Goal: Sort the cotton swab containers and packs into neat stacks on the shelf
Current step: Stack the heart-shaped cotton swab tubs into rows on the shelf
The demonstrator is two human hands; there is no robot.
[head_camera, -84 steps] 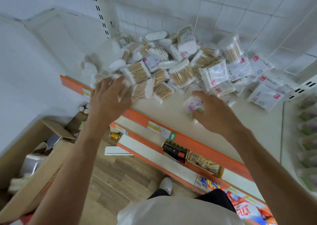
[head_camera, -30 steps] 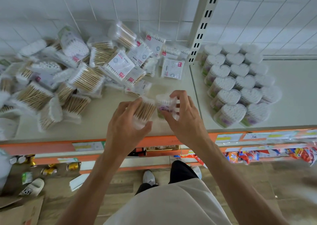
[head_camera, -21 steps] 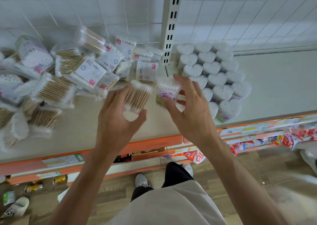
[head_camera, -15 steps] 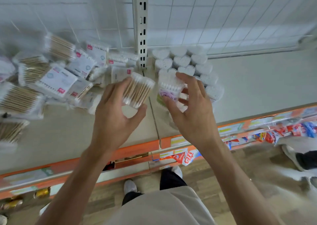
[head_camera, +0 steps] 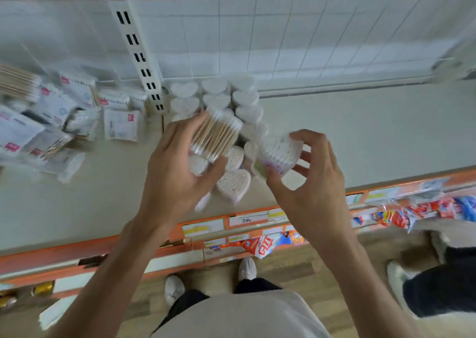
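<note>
Left hand (head_camera: 177, 172): fingers curled round a clear tub of wooden-stick swabs (head_camera: 215, 136), held above the heart-shaped containers (head_camera: 233, 184) standing in rows on the shelf (head_camera: 360, 131).
Right hand (head_camera: 313, 183): thumb and fingers half curled, pinching a heart-shaped tub of white swabs (head_camera: 279, 153) just right of those rows.
Unsorted packs (head_camera: 119, 123): jumbled at the left, beyond the slotted upright (head_camera: 140, 56).
Risk: lowering either tub among the tightly packed hearts could topple neighbours – the front ones sit near the shelf edge and might fall to the floor.
Risk two: the wooden-stick tub differs in shape – stacked on hearts it would probably sit unsteadily.
Writing: red marks on the packs and the price labels (head_camera: 202, 228) are too blurred to read.
</note>
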